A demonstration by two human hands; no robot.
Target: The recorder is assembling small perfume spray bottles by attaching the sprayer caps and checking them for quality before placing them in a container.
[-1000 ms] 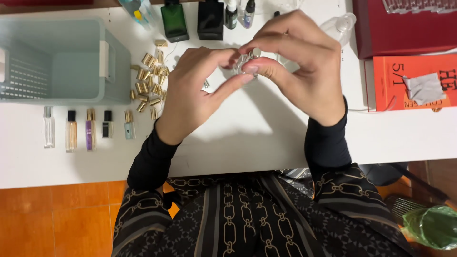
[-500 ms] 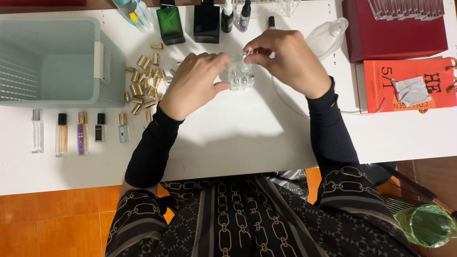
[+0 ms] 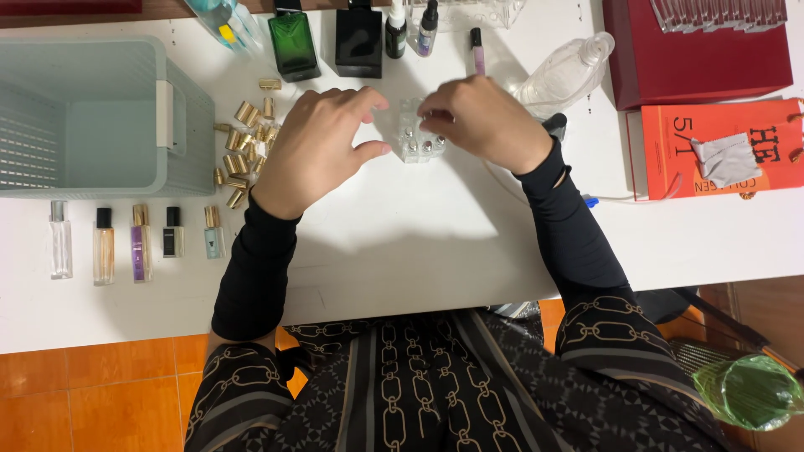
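Note:
A cluster of small clear glass vials point(image 3: 416, 142) stands on the white table point(image 3: 402, 243) between my hands. My right hand point(image 3: 481, 121) rests over the cluster's right side, its fingertips on the vials. My left hand point(image 3: 322, 146) hovers just left of them, fingers spread and curved, thumb pointing at the cluster, holding nothing. Several gold caps point(image 3: 243, 142) lie scattered to the left of my left hand.
A pale green plastic basket point(image 3: 92, 117) sits at far left. Several small perfume bottles point(image 3: 134, 243) line up below it. A green bottle point(image 3: 293, 42), black bottle point(image 3: 358, 38), droppers, a clear spray bottle point(image 3: 565, 75), a dark red box point(image 3: 695, 50) and an orange box point(image 3: 720, 146) ring the back and right.
Both hands came down from mid-air to the table with the vials. The left hand has let go and opened; the right hand stays on the cluster.

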